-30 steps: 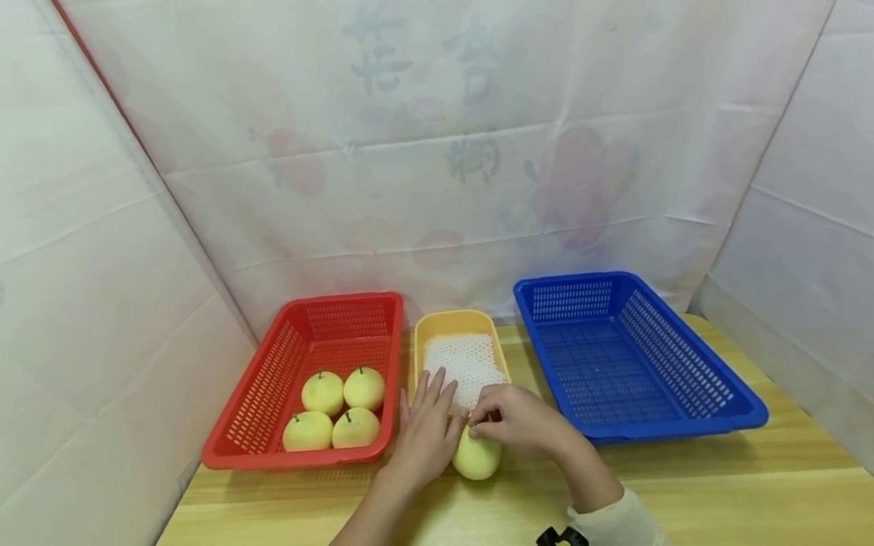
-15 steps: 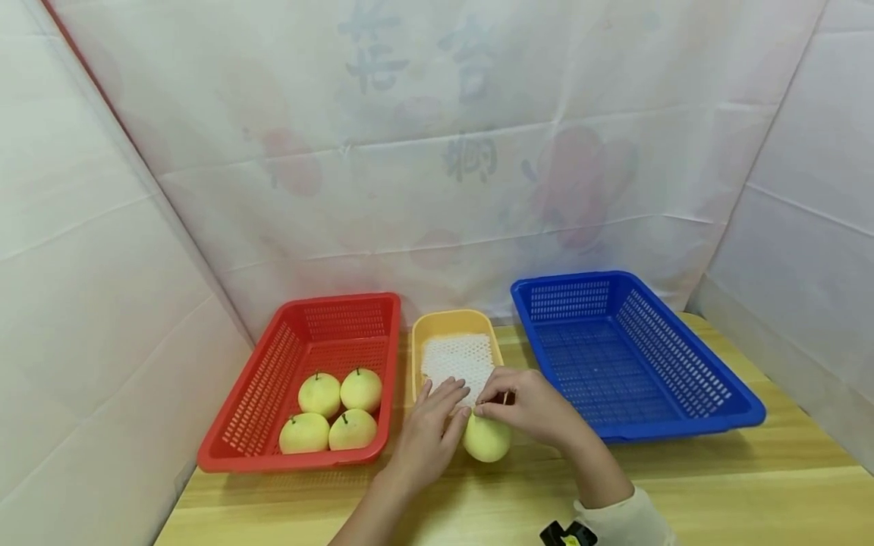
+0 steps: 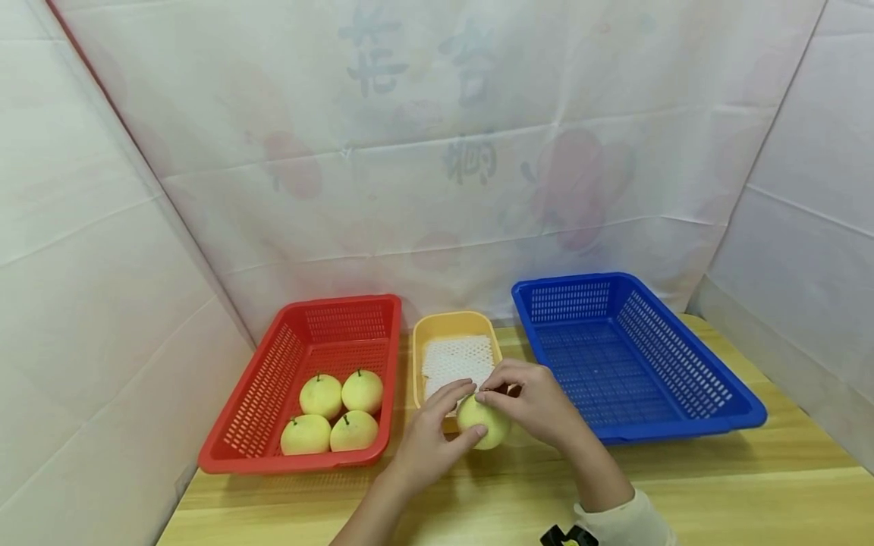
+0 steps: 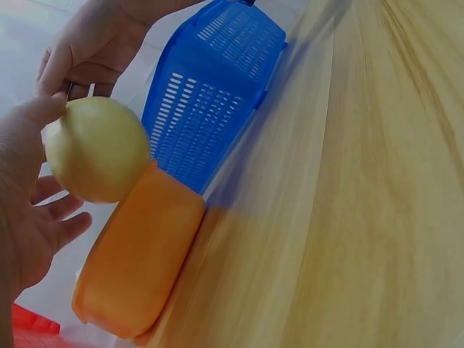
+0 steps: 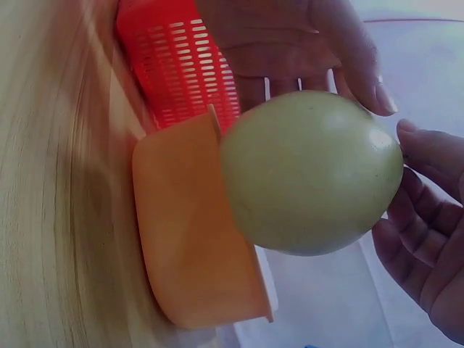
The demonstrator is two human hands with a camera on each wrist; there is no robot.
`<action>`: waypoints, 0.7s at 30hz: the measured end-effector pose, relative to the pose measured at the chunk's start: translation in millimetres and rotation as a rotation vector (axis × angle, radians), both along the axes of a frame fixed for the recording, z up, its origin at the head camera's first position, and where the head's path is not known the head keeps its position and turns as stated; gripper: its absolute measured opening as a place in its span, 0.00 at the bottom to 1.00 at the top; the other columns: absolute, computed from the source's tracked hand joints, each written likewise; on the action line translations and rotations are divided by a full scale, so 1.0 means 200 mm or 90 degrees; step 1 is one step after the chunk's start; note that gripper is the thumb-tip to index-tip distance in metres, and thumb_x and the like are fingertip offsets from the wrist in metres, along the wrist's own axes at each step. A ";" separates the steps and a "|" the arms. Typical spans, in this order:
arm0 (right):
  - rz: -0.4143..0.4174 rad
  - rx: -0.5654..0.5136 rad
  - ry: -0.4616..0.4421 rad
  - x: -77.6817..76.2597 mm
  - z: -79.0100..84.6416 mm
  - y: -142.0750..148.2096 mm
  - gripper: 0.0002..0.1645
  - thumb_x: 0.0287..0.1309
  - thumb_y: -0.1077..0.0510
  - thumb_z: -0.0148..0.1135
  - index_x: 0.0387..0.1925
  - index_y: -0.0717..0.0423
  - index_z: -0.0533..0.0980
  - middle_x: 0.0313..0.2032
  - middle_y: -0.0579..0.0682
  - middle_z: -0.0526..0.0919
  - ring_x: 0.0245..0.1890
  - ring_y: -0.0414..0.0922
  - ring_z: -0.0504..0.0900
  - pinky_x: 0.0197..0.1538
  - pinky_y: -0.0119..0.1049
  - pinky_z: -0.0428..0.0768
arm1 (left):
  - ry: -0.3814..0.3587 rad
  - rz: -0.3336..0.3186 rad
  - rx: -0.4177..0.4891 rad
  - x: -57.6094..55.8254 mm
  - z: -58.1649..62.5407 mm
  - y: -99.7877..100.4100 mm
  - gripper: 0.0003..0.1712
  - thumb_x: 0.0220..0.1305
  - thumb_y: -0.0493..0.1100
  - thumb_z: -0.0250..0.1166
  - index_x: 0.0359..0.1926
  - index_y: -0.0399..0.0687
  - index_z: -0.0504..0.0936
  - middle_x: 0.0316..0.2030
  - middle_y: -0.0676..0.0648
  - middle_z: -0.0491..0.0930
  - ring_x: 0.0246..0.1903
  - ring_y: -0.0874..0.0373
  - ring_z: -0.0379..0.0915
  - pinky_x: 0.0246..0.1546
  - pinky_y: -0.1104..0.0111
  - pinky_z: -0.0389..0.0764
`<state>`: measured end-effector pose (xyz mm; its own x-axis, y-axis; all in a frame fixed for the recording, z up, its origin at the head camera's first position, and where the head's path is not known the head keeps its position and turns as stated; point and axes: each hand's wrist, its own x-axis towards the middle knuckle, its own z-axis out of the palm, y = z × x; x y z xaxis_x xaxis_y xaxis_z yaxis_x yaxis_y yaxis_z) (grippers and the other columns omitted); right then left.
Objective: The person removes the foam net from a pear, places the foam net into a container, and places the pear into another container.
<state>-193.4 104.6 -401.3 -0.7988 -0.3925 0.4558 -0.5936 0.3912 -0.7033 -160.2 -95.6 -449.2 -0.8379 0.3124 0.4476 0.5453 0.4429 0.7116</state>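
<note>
A round pale-yellow pear (image 3: 483, 422) is held off the table in front of the small yellow box (image 3: 419, 341). My right hand (image 3: 532, 398) pinches it at the top by its stem, which the fingertips mostly hide. From the left, my left hand (image 3: 432, 444) holds the pear, thumb on the near side and fingers reaching round the far side. In the left wrist view, the lower fingertips (image 4: 72, 228) of that hand stand a little apart from the pear (image 4: 101, 148). White foam netting (image 3: 459, 358) lies in the yellow box, partly covered by the hands.
A red basket (image 3: 235, 394) at the left contains several more pears (image 3: 321, 396). On the right stands a blue basket (image 3: 614, 364). All rest on a wooden table (image 3: 765, 485), with white cloth walls (image 3: 437, 189) behind and at both sides.
The pear has come up off the table, pinched by my right hand. My left hand has turned, bringing its thumb onto the pear's near side and its fingers round the far side.
</note>
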 end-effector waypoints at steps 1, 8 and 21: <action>-0.004 -0.011 0.003 0.00 0.00 0.00 0.02 0.56 0.53 0.72 0.28 0.43 0.85 0.30 0.35 0.82 0.30 0.36 0.79 0.31 0.31 0.83 | -0.006 -0.009 0.004 0.00 0.00 0.00 0.35 0.63 0.57 0.67 0.67 0.51 0.71 0.67 0.49 0.70 0.66 0.52 0.67 0.60 0.59 0.77; -0.017 -0.040 0.018 0.00 0.01 0.00 0.03 0.55 0.52 0.73 0.28 0.41 0.84 0.30 0.35 0.82 0.29 0.36 0.80 0.31 0.31 0.83 | -0.073 -0.034 0.059 0.00 0.01 0.02 0.41 0.57 0.53 0.73 0.69 0.56 0.67 0.66 0.54 0.70 0.61 0.56 0.71 0.54 0.66 0.81; -0.020 -0.011 -0.070 0.01 0.01 -0.01 0.16 0.59 0.43 0.67 0.47 0.43 0.82 0.41 0.38 0.81 0.41 0.40 0.79 0.40 0.33 0.83 | -0.154 -0.001 0.160 0.00 0.03 -0.01 0.37 0.60 0.54 0.71 0.69 0.60 0.68 0.65 0.52 0.71 0.54 0.50 0.74 0.47 0.67 0.83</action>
